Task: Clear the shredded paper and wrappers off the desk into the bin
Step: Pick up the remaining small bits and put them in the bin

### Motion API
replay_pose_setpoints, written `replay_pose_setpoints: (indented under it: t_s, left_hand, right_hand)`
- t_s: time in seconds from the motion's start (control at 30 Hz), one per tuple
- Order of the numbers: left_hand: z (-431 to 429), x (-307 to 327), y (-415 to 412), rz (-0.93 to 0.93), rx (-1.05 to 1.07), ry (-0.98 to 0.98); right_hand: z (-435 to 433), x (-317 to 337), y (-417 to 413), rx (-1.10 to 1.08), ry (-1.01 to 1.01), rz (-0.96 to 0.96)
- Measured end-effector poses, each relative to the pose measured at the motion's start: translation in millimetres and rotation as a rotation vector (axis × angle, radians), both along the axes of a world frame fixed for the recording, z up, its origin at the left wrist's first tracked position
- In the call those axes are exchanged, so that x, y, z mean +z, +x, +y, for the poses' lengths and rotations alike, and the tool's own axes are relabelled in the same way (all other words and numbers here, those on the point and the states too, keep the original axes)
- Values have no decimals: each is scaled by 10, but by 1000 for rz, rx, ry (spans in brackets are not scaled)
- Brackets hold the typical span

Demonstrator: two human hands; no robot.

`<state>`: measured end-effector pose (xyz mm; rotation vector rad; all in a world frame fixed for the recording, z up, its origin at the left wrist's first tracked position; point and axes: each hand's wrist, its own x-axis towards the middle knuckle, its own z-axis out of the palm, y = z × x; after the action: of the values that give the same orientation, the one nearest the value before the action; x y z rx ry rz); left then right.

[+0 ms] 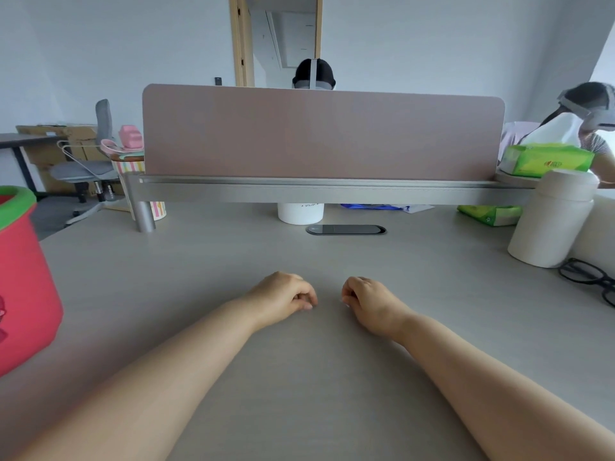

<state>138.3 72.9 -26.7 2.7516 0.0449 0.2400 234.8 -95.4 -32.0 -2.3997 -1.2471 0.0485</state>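
Note:
My left hand [283, 299] and my right hand [367, 302] rest side by side on the grey desk [199, 277], both curled into loose fists with nothing visible in them. A red bin with a green rim [23, 271] stands on the desk at the far left, an arm's length from my left hand. I see no shredded paper or wrappers on the desk surface around my hands.
A pink divider panel [322, 134] runs across the back. A white cylinder container [552, 224], black glasses [589, 277] and green tissue packs [489, 214] sit at the right. A white cup [300, 212] and a cable port [346, 229] lie behind my hands. Two people sit beyond.

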Motion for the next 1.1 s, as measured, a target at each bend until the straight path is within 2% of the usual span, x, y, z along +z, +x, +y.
replay_pose_setpoints:
  t_s: [0.33, 0.43, 0.6, 0.83, 1.1]
  left_hand:
    - [-95, -22, 60, 103, 21, 222]
    - [-62, -62, 13, 89, 54, 133]
    - [50, -21, -85, -23, 87, -19]
    - [133, 237, -369, -151, 117, -89]
    - [396, 1111, -1308, -505, 286, -61]
  right_hand:
    - [-4, -14, -19, 5, -11, 6]
    - [-3, -2, -38, 8, -3, 7]
    - [53, 28, -81, 38, 1, 22]
    - [163, 162, -214, 95, 38, 15]
    - [1016, 986, -955, 345, 347, -20]
